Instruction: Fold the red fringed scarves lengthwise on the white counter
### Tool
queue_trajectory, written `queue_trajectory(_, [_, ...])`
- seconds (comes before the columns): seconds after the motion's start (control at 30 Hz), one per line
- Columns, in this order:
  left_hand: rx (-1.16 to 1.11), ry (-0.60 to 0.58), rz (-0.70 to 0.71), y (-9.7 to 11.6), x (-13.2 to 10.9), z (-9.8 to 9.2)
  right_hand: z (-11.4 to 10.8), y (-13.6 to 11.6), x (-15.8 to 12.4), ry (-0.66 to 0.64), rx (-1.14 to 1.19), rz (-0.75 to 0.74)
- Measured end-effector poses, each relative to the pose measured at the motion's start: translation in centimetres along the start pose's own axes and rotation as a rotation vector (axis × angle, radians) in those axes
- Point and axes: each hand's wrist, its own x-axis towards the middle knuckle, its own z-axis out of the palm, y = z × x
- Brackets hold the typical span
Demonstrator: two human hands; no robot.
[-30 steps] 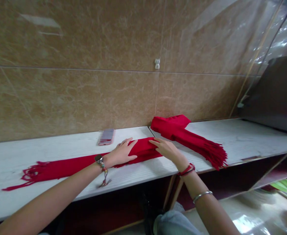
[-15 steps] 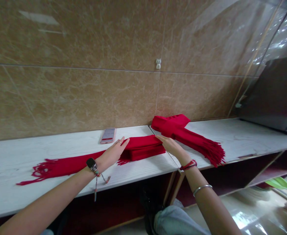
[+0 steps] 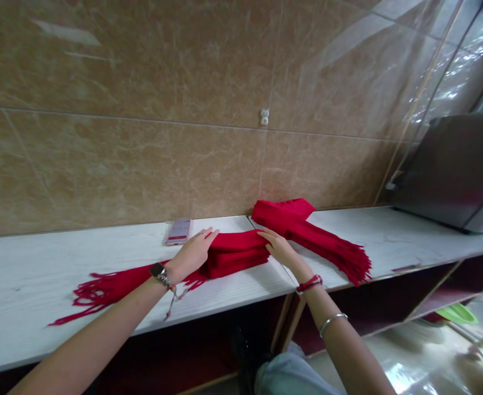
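Note:
A red fringed scarf (image 3: 237, 255) lies in stacked folds on the white counter, its fringed tail stretching left beneath my left forearm. My left hand (image 3: 194, 253) grips the left end of the folds, thumb and fingers at the top edge. At the right end, my right hand (image 3: 280, 249) has its fingers over the top layer and its thumb below. A second red scarf (image 3: 307, 230) lies bent over itself to the right, near the wall, its fringe at the counter's front edge.
A phone (image 3: 179, 231) lies on the white counter (image 3: 27, 269) by the tiled wall. A large grey box-shaped object (image 3: 451, 170) stands at the far right. Open shelves are below; a green basin (image 3: 458, 314) is at lower right.
The folded scarf has shifted slightly toward the front edge, and its fringed tail has been drawn right. Both hands have moved with it, still at its two ends. The view has also shifted a little.

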Motion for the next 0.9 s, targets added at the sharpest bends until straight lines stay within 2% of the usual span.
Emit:
queue_trajectory(0.07, [-0.013, 0.009, 0.003, 0.0, 0.1, -0.5, -0.1, -1.3, 0.6, -0.022, -0.005, -0.037])
queue_trajectory(0.17, [0.001, -0.061, 0.008, 1.1, -0.1, -0.3, -0.1, -2.4, 1.2, -0.068, -0.026, 0.004])
queue_trajectory(0.3, [0.011, -0.066, -0.008, 2.3, -0.5, 1.0, 0.0, -2.0, 1.0, -0.069, -0.007, 0.031])
queue_trajectory(0.47, [-0.069, -0.031, 0.074, 1.9, -0.5, 1.1, -0.2, -1.3, 0.7, -0.028, 0.047, 0.010])
queue_trajectory(0.73, [0.011, -0.056, -0.115, 2.9, -0.2, 0.9, 0.0, -2.1, 0.8, -0.025, 0.025, -0.049])
queue_trajectory(0.8, [0.009, -0.068, -0.119, 3.0, 0.2, 1.0, -0.3, -2.6, 0.8, -0.027, -0.017, -0.045])
queue_trajectory(0.9, [0.013, -0.150, -0.079, 2.8, 0.7, 1.2, -0.9, -3.7, 0.8, -0.061, -0.106, -0.101])
